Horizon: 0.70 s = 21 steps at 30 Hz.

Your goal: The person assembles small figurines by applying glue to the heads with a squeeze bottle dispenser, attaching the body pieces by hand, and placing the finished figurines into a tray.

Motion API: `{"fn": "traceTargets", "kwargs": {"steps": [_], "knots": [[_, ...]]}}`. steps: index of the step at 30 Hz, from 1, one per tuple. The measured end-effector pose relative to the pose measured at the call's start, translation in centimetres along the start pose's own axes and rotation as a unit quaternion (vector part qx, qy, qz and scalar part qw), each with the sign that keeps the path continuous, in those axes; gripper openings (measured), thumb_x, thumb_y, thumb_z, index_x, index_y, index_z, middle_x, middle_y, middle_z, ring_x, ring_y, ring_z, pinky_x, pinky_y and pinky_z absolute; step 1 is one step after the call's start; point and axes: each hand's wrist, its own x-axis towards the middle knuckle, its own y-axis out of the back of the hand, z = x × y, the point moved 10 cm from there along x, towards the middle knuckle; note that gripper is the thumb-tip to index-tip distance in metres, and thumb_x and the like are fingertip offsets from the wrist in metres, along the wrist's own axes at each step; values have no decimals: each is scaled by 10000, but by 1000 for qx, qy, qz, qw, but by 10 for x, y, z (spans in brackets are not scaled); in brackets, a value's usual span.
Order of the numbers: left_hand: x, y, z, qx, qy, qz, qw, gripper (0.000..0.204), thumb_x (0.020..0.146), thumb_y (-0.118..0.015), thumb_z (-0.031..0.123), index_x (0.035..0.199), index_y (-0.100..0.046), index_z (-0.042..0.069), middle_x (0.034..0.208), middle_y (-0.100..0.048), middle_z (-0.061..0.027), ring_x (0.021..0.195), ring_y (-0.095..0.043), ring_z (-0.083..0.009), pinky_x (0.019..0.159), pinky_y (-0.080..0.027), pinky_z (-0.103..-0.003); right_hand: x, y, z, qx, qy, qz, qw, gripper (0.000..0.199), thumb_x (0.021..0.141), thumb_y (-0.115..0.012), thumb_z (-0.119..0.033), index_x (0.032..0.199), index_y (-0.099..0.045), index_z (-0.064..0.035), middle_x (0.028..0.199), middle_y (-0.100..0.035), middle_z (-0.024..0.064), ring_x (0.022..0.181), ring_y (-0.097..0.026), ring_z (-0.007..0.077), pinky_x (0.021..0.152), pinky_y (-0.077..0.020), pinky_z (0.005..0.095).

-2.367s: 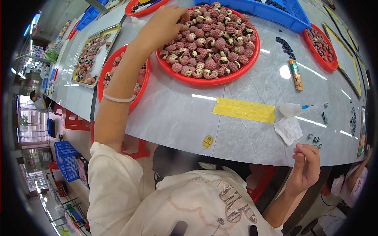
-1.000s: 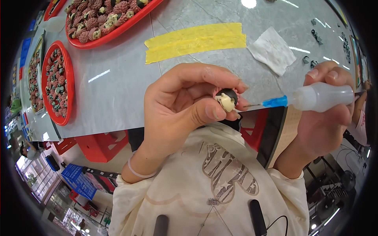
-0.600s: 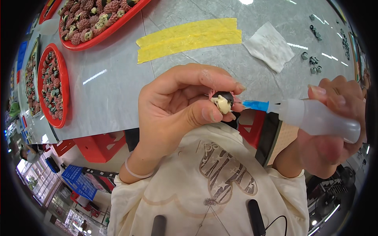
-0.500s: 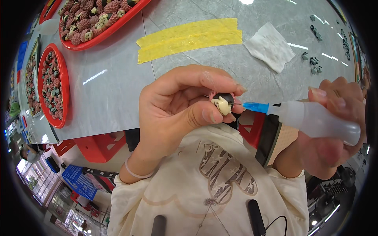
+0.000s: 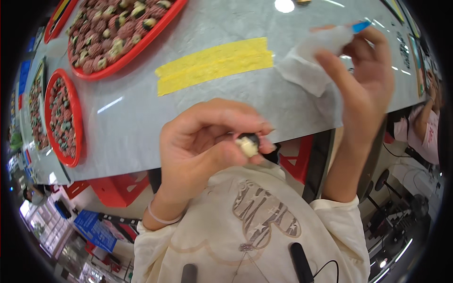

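Grey marbled tabletop [image 5: 127, 137] fills the scene, and at its near edge we have the left hand [image 5: 191, 151], thumb and fingertips closed on 1 small figure [image 5: 248, 145], black and cream on top with a touch of pink! Over to the right of that pinch, further out, it's the right hand [image 5: 370, 78], thumb and fingers spread beside a blurred white squeeze bottle [image 5: 328, 40] with a blue tip; can't tell whether it has hold of it. White cloth [image 5: 306, 78] lies just below the bottle, yellow tape [image 5: 214, 63] beyond the left-hand grip, and 2 loaded red trays off to its left
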Motion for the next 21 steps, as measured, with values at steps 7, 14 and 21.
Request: {"fn": "traceTargets", "kwargs": {"steps": [7,14,21], "knots": [[-6,12,6,80,-4,58,995,291,701,-617,174,851,-476,-31,834,-501,-159,665,-558,-201,516,-484,-241,12,1,16,-123,55,4,991,278,591,-574,56,849,-501,-14,734,-572,79,650,-547,140,606,-427,228],[-1,13,9,79,-3,55,995,302,698,-618,186,850,-468,-28,831,-497,-164,652,-557,-196,513,-485,-236,-5,60,30,-303,-91,-75,946,169,632,-563,28,799,-546,7,742,-549,26,626,-474,80,590,-373,177],[2,6,4,77,9,45,996,320,684,-628,178,863,-477,-40,830,-507,-170,664,-561,-196,528,-484,-234,-11,63,28,-113,-84,2,990,109,681,-548,-5,785,-560,20,760,-568,62,593,-507,105,537,-395,207]]}}
